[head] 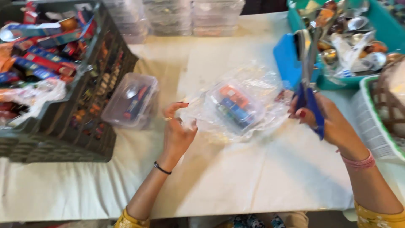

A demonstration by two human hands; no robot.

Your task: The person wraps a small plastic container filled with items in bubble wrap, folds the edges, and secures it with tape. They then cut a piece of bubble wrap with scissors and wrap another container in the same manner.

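Crates and tubs ring the work area. On the left a dark slatted crate (84, 122) is heaped with red and blue packets (40, 59) and a crumpled clear bag (31, 95). Just beside its right wall sits a small clear lidded box (130, 101) with red and blue items showing through its sides. At the far edge stand stacks of empty clear boxes (192, 17). Top right, a teal tub (390, 29) holds small metal bowls (373, 59) and bits of plastic wrap, and a white mesh basket (371, 126) at the right edge has a brown woven thing inside it.

In the middle lies a second clear box (234, 107), packed with orange and blue packets and wrapped in a clear plastic bag (253, 84). The left hand (177, 131) pinches the bag's left edge, thumb and fingers curled closed on the film; a black band circles that wrist. The right hand (327, 120), with a pink band at the wrist, is closed around the blue handles of a pair of scissors (310, 71), whose blades point up and away, near the bag's right edge. Blur hides whether the blades are apart or touching the film.

Everything rests on a table (253, 181) covered in white sheeting, slightly creased, lit brightly from the far side
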